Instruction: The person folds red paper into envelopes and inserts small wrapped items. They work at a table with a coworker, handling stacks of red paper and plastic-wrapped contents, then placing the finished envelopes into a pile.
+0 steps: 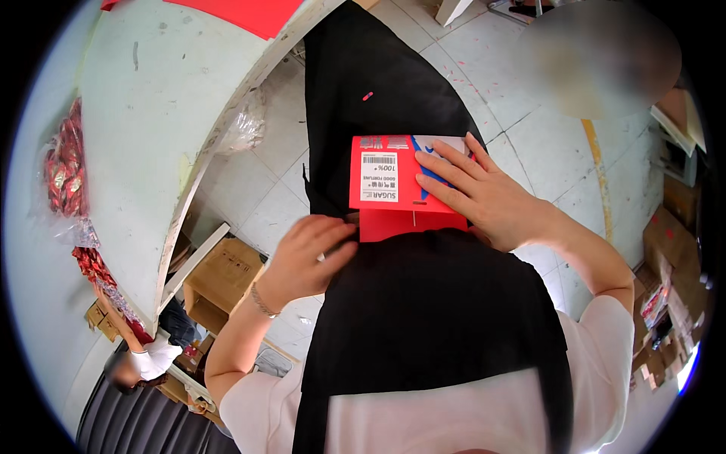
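Observation:
A red cardboard box (413,181) with blue and white print and a white barcode label lies across my lap, on a black apron (423,303). My right hand (473,185) rests over the box's right part, fingers stretched out flat on its upper face; the thumb is hidden. At the near left corner, my left hand (310,253) has its fingers curled, with the foremost tips passing behind the box's edge. A ring and a bracelet show on this hand. Below the printed face, a plain red flap (401,227) with a slit faces me.
A pale table (174,98) curves along my left, with red sheets (234,13) and bags of red wrapped items (66,170) on it. Open cartons (223,276) stand below it. A co-worker (151,356) is at the lower left, another person (605,57) at the upper right. Cardboard stacks (673,250) stand right.

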`<act>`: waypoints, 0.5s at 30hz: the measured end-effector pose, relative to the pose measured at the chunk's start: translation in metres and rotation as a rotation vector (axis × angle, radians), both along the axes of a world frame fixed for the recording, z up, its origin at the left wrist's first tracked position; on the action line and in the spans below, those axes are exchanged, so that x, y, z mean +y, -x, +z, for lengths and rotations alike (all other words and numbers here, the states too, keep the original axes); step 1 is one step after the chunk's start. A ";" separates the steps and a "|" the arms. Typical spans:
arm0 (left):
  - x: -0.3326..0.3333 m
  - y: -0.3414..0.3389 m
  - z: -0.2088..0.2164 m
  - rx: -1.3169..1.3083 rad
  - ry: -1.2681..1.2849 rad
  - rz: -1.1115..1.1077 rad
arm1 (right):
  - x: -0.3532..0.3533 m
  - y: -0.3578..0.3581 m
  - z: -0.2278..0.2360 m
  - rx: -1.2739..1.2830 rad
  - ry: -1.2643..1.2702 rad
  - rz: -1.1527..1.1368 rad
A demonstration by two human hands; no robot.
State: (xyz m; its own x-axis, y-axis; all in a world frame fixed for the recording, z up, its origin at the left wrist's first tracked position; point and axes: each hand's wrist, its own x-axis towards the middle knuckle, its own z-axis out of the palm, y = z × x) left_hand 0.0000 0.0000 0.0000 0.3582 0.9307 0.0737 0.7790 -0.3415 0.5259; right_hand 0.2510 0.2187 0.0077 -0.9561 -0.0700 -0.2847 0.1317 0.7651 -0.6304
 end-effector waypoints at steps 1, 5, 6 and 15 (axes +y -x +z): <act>0.003 -0.006 0.001 0.021 -0.018 -0.036 | -0.003 0.001 0.000 0.004 -0.016 -0.020; 0.025 -0.014 -0.016 0.019 -0.184 -0.104 | 0.003 0.012 -0.007 0.101 0.057 -0.157; 0.030 -0.014 -0.022 0.004 -0.274 -0.120 | 0.009 0.015 -0.006 0.070 0.062 -0.131; 0.103 -0.016 -0.064 -1.000 -0.167 0.285 | 0.017 -0.002 -0.051 0.197 0.743 -0.335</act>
